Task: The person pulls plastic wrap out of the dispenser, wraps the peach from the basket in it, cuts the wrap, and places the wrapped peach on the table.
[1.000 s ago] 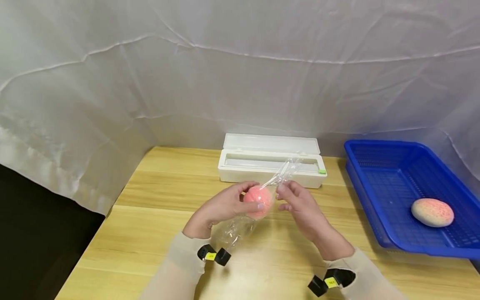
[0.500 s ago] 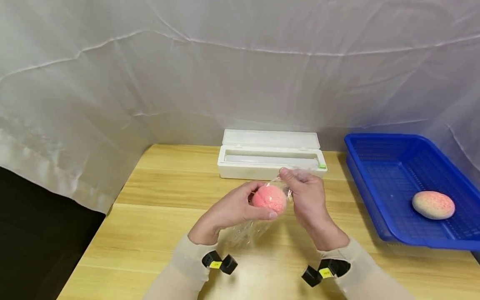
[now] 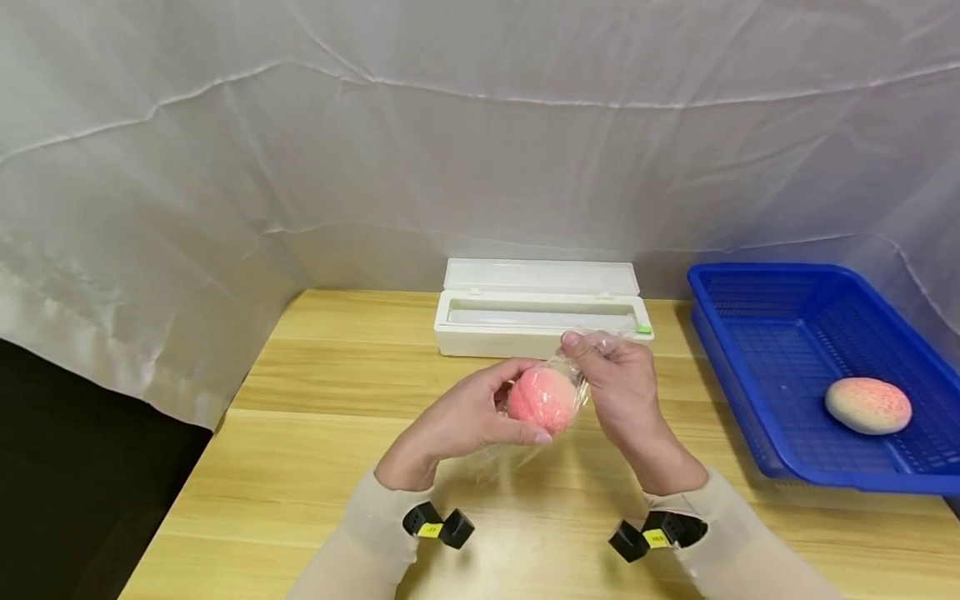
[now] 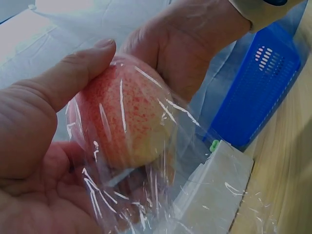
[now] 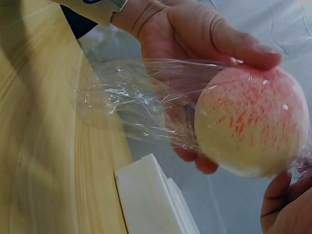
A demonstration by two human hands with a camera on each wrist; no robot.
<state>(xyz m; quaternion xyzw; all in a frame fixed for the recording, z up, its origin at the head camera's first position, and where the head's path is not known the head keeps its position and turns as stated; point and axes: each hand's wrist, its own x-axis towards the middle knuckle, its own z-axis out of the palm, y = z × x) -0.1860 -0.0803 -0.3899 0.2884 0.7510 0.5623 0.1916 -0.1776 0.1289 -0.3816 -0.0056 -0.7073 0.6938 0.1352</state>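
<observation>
In the head view, a round pink fruit (image 3: 542,402) grasped by the left hand (image 3: 468,414), clear film (image 3: 582,390) pinched by the right hand (image 3: 622,379) beside it, in left wrist view, red speckles fading to pale yellow under shiny creases, in right wrist view, the film trailing across the left hand.

Head view looks down, forward; close wrist views share the peach (image 5: 251,124).

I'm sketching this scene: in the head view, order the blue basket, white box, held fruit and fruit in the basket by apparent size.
1. Blue basket
2. White box
3. Held fruit and fruit in the basket: too alike to rank
</observation>
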